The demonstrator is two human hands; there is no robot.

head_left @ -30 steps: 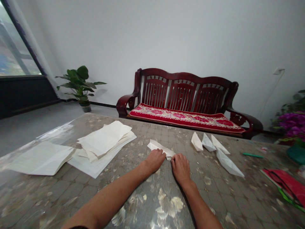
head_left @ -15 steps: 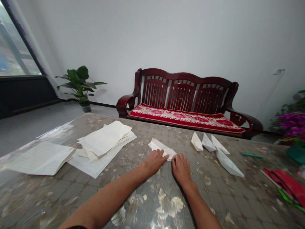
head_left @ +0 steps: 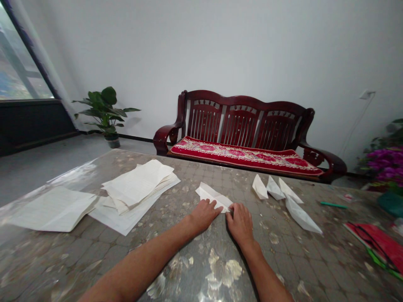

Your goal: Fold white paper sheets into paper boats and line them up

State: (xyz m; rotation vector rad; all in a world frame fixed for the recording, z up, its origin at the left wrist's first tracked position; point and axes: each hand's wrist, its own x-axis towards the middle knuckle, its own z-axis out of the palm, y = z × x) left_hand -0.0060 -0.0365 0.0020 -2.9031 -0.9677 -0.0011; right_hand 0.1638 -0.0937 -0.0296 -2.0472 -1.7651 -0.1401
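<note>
on the head view: a folded paper (head_left: 209, 191) flat at the middle of the table (head_left: 273, 264), under the left hand (head_left: 204, 216) and right hand (head_left: 241, 224). looks about partway along: creased into a low strip, short of the pointed form of the four folded paper shapes (head_left: 302, 216) off to the right, all apparently finished. over to the left, unshaped by the look: a stack of sheets (head_left: 138, 182) and a lower pile (head_left: 52, 209) just beside. on the left, fingers laid over the paper, thumb apart, no clamp there. on the right, fingers bunched at the strip's end; can't tell if pinching. further right, a green pen (head_left: 333, 205), then a red flat item (head_left: 384, 241). beyond, a wooden bench (head_left: 240, 121). in the way: only the hands, covering the strip's near edge.
</note>
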